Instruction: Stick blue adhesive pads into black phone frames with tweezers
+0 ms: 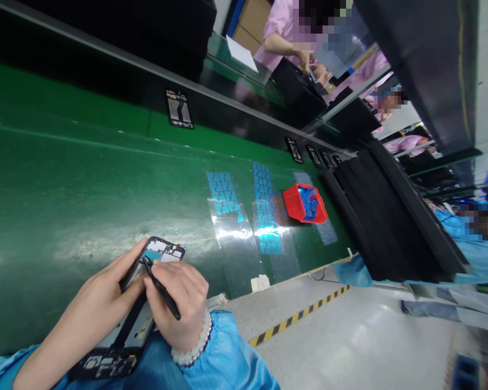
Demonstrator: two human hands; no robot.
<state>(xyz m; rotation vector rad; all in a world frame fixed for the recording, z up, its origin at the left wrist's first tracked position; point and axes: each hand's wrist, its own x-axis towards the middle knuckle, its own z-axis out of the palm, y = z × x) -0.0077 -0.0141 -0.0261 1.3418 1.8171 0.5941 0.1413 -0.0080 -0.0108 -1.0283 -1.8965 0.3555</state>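
My left hand point(106, 292) grips an opened phone point(124, 333) along its sides, with the inner parts facing up. The phone lies tilted at the table's near edge, its lower end close to my body. Between the fingers and thumb of my right hand point(181, 298) are slim black tweezers point(165, 295). Their tip points at the phone's upper part, beside a teal-blue patch point(152, 255). Whether the tip touches the patch I cannot tell. My fingers hide the phone's middle in part.
Sheets of blue stickers point(223, 193) point(265, 208) lie on the green table point(85, 179). A red bin point(296, 205) holds blue scraps. Another opened phone point(179, 109) lies at the back, several more farther right. Black covers point(386, 211) stand at the right; co-workers sit beyond.
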